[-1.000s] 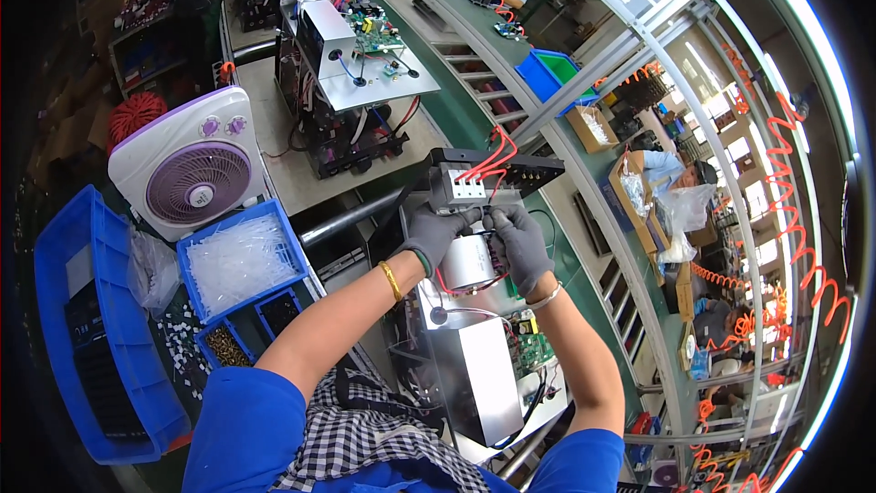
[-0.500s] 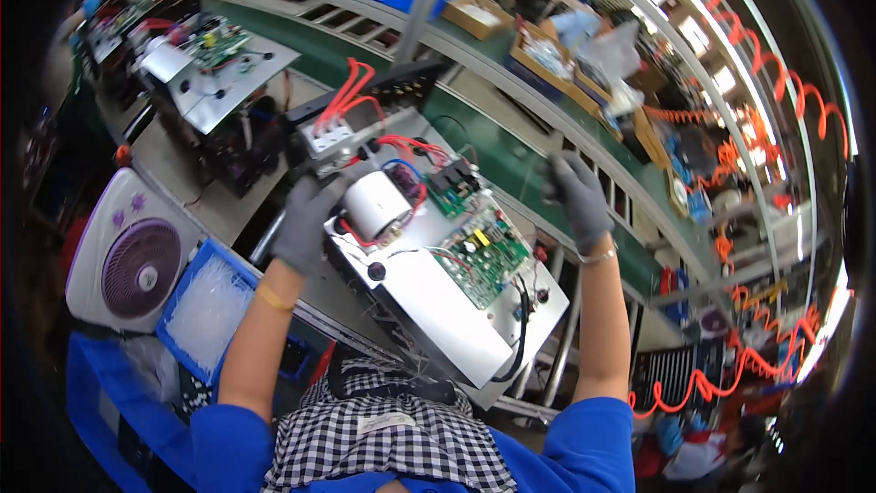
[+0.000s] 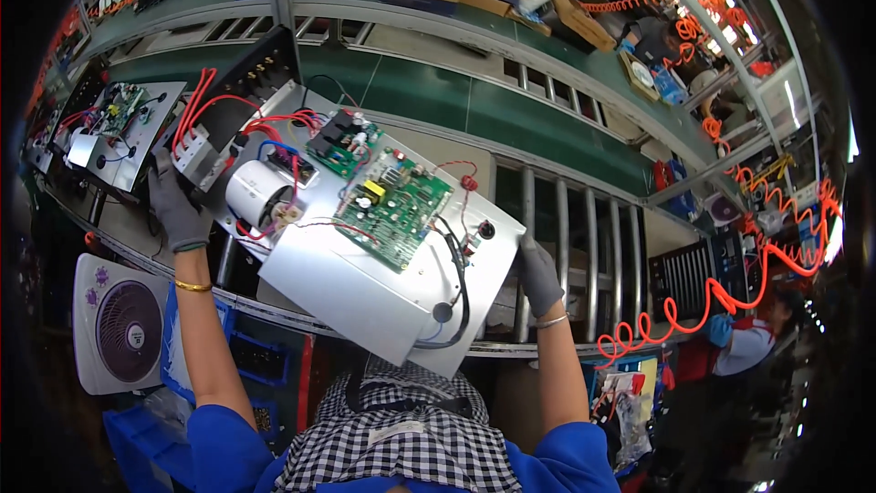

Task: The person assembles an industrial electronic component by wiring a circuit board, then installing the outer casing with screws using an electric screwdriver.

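- Head view looks down on a silver metal panel (image 3: 365, 288), tilted across the near edge of the workbench, its far-left end higher than its near-right corner.
- Left hand (image 3: 178, 210), in a grey glove with a gold bangle at the wrist, is closed around the panel's far-left edge, just beside a white cylindrical capacitor (image 3: 254, 194).
- Right hand (image 3: 540, 276), also gloved in grey, clamps the panel's right edge with fingers wrapped over the rim; a thin bracelet sits on that wrist.
- Mounted on the panel are a green circuit board (image 3: 394, 207), red wires (image 3: 274, 123) running to a terminal block at the far-left end, and a black cable (image 3: 456, 274) curving down toward the near corner.
- Right of the panel lie the metal rollers (image 3: 584, 246) of a conveyor, with a green belt (image 3: 511, 119) beyond them.
- To the near left, below the bench, stands a white box fan (image 3: 119, 324).
- Far left, a second panel (image 3: 114, 128) with wiring rests on the bench.
- An orange coiled hose (image 3: 693, 310) hangs at the right, near another person in a red top.
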Tool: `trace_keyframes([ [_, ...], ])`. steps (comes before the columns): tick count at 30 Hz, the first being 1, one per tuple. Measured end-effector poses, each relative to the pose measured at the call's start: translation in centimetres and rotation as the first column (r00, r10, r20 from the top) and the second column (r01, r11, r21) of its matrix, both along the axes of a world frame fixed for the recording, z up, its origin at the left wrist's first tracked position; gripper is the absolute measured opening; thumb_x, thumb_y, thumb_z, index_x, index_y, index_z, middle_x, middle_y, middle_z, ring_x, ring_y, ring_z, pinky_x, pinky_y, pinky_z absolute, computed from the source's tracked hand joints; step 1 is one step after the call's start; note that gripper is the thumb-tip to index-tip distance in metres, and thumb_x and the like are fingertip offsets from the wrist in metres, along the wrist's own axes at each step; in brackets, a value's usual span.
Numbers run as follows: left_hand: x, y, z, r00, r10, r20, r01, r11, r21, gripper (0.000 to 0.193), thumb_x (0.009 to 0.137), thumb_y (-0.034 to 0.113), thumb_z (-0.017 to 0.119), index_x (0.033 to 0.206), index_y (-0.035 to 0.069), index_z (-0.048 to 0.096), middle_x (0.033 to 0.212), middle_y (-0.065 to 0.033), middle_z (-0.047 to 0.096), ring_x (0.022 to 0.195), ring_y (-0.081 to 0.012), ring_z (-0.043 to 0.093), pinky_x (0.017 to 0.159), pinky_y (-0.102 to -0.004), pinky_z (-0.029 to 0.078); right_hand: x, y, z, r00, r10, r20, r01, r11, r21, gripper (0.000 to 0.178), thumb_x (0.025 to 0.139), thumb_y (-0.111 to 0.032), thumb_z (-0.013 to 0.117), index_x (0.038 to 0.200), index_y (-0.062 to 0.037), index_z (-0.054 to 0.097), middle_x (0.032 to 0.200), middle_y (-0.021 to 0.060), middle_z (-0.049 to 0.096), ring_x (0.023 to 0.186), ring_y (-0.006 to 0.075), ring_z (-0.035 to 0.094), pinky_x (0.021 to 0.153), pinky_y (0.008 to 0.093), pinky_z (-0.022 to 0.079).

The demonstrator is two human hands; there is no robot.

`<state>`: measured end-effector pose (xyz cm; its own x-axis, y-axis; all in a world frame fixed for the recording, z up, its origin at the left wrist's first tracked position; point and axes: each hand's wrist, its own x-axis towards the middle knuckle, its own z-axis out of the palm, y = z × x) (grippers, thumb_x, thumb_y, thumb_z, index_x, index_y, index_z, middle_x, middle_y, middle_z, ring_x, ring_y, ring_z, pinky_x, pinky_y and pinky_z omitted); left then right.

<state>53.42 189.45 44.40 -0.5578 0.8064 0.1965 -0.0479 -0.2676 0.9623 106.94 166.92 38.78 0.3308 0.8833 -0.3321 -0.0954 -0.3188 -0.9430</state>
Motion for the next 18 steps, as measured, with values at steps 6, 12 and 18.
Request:
trace_keyframes([
  [6,1.6,0.0,1.6,1.0,0.021,-0.008,-0.02,0.997,0.072,0.078,0.089,0.06,0.062,0.134,-0.003,0.051,0.123,-0.0163,0.061,0.108,-0.0243,0.06,0.091,-0.036,0.05,-0.2,0.7,-2.0,0.956,-0.033,-0.292,0.066,0.992,0.105,0.049,0.1,-0.046,0.051,0.111,0.0013,0.061,0.071,0.003,0.058,0.055,0.0105,0.054,0.049,0.0225,0.043],
  [12,0.2,0.0,-0.2,0.997,0.015,0.078,-0.023,0.994,0.107,0.064,0.093,0.047,0.063,0.135,-0.001,0.051,0.127,-0.0152,0.059,0.11,-0.0243,0.06,0.093,-0.0367,0.051,-1.2,1.9,-0.4,0.88,-0.135,-0.456,0.134,0.99,-0.035,0.037,0.099,-0.041,0.052,0.089,-0.0065,0.062,0.068,0.0027,0.059,0.057,0.0107,0.054,0.05,0.0245,0.042],
  [18,2.0,-2.1,-1.5,0.284,0.288,-0.914,-0.249,0.943,0.22,0.064,0.083,-0.003,0.061,0.143,-0.001,0.04,0.14,-0.0222,0.048,0.124,-0.036,0.053,0.106,-0.0403,0.043,-2.2,2.9,-0.3,0.628,-0.296,-0.72,0.417,0.909,-0.009,0.044,0.1,-0.04,0.051,0.119,-0.0013,0.056,0.106,0.0104,0.066,0.095,0.0207,0.066,0.084,0.0331,0.055],
])
